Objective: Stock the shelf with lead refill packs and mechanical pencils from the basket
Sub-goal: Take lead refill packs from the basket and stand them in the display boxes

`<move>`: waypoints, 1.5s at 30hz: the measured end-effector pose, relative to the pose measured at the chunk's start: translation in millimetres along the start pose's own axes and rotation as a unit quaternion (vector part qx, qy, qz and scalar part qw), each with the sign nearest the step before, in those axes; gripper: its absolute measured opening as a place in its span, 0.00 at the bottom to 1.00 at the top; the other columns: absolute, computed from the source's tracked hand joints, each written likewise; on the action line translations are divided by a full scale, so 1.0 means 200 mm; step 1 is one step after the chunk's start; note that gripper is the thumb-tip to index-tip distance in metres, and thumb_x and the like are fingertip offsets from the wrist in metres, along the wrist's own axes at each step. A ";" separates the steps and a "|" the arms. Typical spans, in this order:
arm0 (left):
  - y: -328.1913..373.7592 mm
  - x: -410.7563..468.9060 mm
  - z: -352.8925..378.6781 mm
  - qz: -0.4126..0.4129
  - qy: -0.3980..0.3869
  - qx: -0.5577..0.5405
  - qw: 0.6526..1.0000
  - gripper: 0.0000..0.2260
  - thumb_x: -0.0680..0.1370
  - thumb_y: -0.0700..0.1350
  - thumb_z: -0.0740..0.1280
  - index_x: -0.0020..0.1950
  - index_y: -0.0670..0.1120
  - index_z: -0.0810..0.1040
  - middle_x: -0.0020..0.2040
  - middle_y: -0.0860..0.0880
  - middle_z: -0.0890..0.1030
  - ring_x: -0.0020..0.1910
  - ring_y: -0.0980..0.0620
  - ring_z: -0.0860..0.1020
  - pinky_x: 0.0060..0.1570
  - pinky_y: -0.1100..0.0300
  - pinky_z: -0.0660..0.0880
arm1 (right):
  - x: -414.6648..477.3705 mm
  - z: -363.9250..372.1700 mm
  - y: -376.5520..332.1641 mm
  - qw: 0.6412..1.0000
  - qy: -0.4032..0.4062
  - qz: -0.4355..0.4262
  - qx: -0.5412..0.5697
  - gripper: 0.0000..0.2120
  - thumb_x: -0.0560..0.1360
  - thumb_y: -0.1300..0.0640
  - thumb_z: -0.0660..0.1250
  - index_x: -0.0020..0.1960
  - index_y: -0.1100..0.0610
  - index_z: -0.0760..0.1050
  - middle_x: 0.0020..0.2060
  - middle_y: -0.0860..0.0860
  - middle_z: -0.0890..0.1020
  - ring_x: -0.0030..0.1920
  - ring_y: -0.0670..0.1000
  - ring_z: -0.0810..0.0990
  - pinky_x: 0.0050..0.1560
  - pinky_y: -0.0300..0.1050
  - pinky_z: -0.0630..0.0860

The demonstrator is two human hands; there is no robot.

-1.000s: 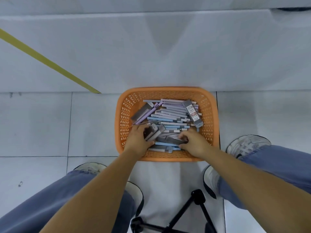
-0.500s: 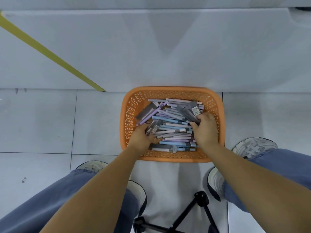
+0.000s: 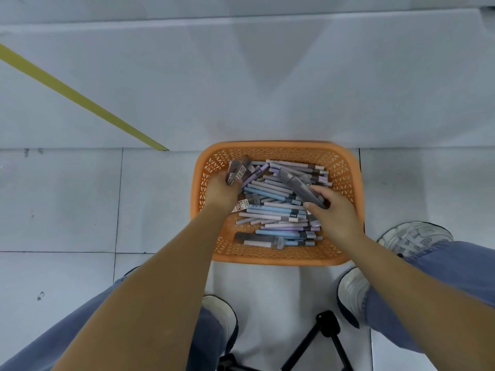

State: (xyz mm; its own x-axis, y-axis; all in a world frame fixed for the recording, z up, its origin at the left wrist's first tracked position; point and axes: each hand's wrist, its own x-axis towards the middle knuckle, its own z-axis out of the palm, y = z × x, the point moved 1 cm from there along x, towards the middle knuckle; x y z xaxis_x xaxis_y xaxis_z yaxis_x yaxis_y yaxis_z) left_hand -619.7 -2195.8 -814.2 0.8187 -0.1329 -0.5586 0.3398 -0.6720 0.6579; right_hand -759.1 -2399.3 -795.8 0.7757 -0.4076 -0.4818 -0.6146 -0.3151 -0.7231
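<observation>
Left hand (image 3: 222, 190) fingertips behind packs (image 3: 237, 171) (blurred)

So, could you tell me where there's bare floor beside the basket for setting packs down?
Bare grey tiles: left of the orange plastic basket, below the yellow tape, and right of it, beyond the white right shoe. Crowded: inside, pastel pencils, left hand, right hand; nearer, a black tripod.
</observation>
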 end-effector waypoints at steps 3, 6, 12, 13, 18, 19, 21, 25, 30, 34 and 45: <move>0.02 0.03 0.02 -0.006 -0.012 0.025 1.000 0.08 0.81 0.42 0.67 0.59 0.44 0.80 0.50 0.44 0.84 0.47 0.44 0.81 0.42 0.55 0.75 | -0.01 0.00 0.01 0.999 -0.016 0.020 0.035 0.19 0.77 0.60 0.69 0.67 0.53 0.74 0.56 0.44 0.78 0.54 0.43 0.75 0.45 0.21 0.68; 0.03 0.04 0.02 -0.020 -0.037 0.048 0.998 0.17 0.78 0.41 0.70 0.67 0.45 0.76 0.57 0.45 0.82 0.53 0.44 0.80 0.52 0.49 0.80 | -0.01 0.00 0.02 0.995 -0.047 0.042 0.073 0.21 0.77 0.61 0.69 0.69 0.53 0.73 0.57 0.44 0.78 0.53 0.40 0.76 0.45 0.23 0.70; 0.01 0.05 0.03 -0.049 -0.101 0.093 0.989 0.21 0.77 0.38 0.72 0.68 0.45 0.73 0.57 0.43 0.82 0.55 0.42 0.81 0.57 0.48 0.78 | 0.01 0.04 0.05 0.989 -0.105 0.054 0.089 0.25 0.77 0.62 0.68 0.72 0.50 0.70 0.61 0.41 0.72 0.59 0.40 0.70 0.43 0.17 0.67; 0.00 0.05 0.03 -0.052 -0.114 0.089 0.988 0.20 0.76 0.39 0.72 0.67 0.45 0.75 0.56 0.43 0.83 0.54 0.43 0.81 0.57 0.49 0.79 | 0.01 0.04 0.06 0.989 -0.107 0.058 0.090 0.25 0.77 0.62 0.68 0.72 0.49 0.69 0.61 0.41 0.72 0.60 0.41 0.69 0.43 0.17 0.67; -0.04 0.01 -0.03 -0.047 -0.092 0.017 0.994 0.13 0.78 0.43 0.71 0.61 0.51 0.75 0.49 0.52 0.82 0.47 0.51 0.81 0.45 0.55 0.78 | 0.00 0.01 0.08 0.985 -0.113 0.066 0.109 0.26 0.78 0.61 0.67 0.73 0.47 0.68 0.63 0.41 0.71 0.63 0.42 0.69 0.53 0.24 0.68; -0.05 -0.01 -0.04 -0.035 -0.078 0.009 0.996 0.14 0.78 0.43 0.71 0.62 0.52 0.74 0.47 0.55 0.81 0.46 0.54 0.81 0.42 0.59 0.77 | 0.00 0.00 0.07 0.985 -0.117 0.062 0.108 0.25 0.78 0.61 0.67 0.72 0.45 0.68 0.62 0.40 0.72 0.62 0.41 0.70 0.52 0.24 0.69; -0.04 -0.05 -0.08 -0.011 -0.053 -0.016 0.998 0.12 0.78 0.43 0.71 0.58 0.55 0.75 0.44 0.60 0.81 0.43 0.60 0.80 0.37 0.65 0.74 | -0.01 -0.02 0.03 0.986 -0.122 0.050 0.106 0.24 0.78 0.59 0.68 0.71 0.43 0.69 0.60 0.38 0.73 0.56 0.36 0.74 0.45 0.23 0.71; 0.07 -0.16 -0.13 0.018 -0.104 -0.113 0.988 0.11 0.76 0.42 0.74 0.51 0.58 0.79 0.44 0.56 0.86 0.44 0.60 0.84 0.37 0.68 0.79 | -0.02 -0.08 -0.11 0.985 -0.139 0.006 0.103 0.22 0.76 0.59 0.70 0.59 0.35 0.72 0.55 0.38 0.78 0.48 0.34 0.79 0.40 0.27 0.75; 0.33 -0.30 -0.23 0.063 -0.135 -0.172 0.974 0.09 0.75 0.39 0.74 0.50 0.53 0.84 0.47 0.50 0.88 0.43 0.55 0.85 0.38 0.67 0.78 | -0.06 -0.29 -0.35 0.982 -0.170 -0.044 0.067 0.21 0.72 0.61 0.73 0.55 0.37 0.76 0.55 0.44 0.79 0.53 0.47 0.81 0.50 0.50 0.82; 0.51 -0.44 -0.38 0.076 -0.173 -0.192 0.963 0.10 0.78 0.41 0.72 0.52 0.57 0.81 0.48 0.53 0.87 0.43 0.55 0.84 0.32 0.62 0.78 | -0.15 -0.55 -0.58 0.970 -0.226 -0.081 0.038 0.21 0.72 0.64 0.72 0.53 0.39 0.80 0.53 0.51 0.81 0.44 0.46 0.83 0.34 0.42 0.79; 0.99 -0.96 -0.66 0.144 -0.334 -0.182 0.914 0.23 0.75 0.53 0.72 0.69 0.59 0.72 0.64 0.47 0.82 0.60 0.42 0.82 0.57 0.43 0.79 | -0.54 -0.90 -1.31 0.939 -0.277 -0.182 -0.092 0.19 0.71 0.68 0.73 0.58 0.52 0.75 0.46 0.56 0.82 0.41 0.50 0.79 0.37 0.45 0.76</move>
State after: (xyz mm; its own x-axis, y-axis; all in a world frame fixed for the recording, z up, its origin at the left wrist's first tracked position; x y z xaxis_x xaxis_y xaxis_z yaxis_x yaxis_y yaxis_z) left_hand -648.1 -2207.3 -509.6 0.4747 -0.7629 -0.4389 0.3853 -0.2682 0.8830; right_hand -707.8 -2426.8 -465.9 0.8635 0.2483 -0.4391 -0.2686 -0.5105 -0.8169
